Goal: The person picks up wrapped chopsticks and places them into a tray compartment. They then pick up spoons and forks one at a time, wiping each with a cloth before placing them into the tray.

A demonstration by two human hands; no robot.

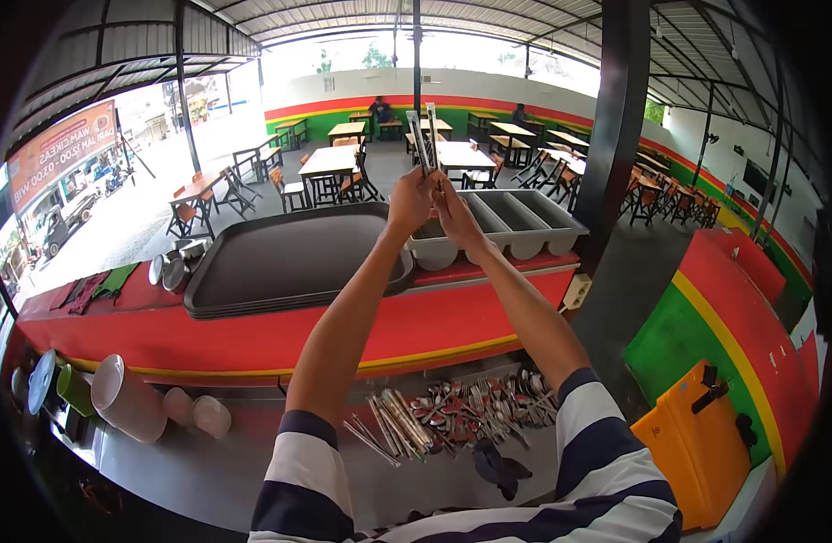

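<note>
Both arms are stretched forward over the red counter. My left hand (pixel 410 201) is closed around the lower ends of a bundle of long thin sticks that look like chopsticks (pixel 423 140), which point upright. My right hand (pixel 454 215) is pressed against the left one and closed on the same bundle. Just below and behind the hands stands a grey cutlery tray (pixel 531 237) with several long compartments. On the lower steel counter lie more chopsticks (pixel 400 423) beside a heap of spoons and forks (pixel 479 407).
Stacked dark serving trays (pixel 289 258) lie left of the cutlery tray. Metal containers (pixel 175 271) and cloths (pixel 95 288) sit farther left. Bowls (pixel 122 398) stand below; a dark cloth (pixel 499 469) lies near me. A black post (pixel 615 118) rises at the right.
</note>
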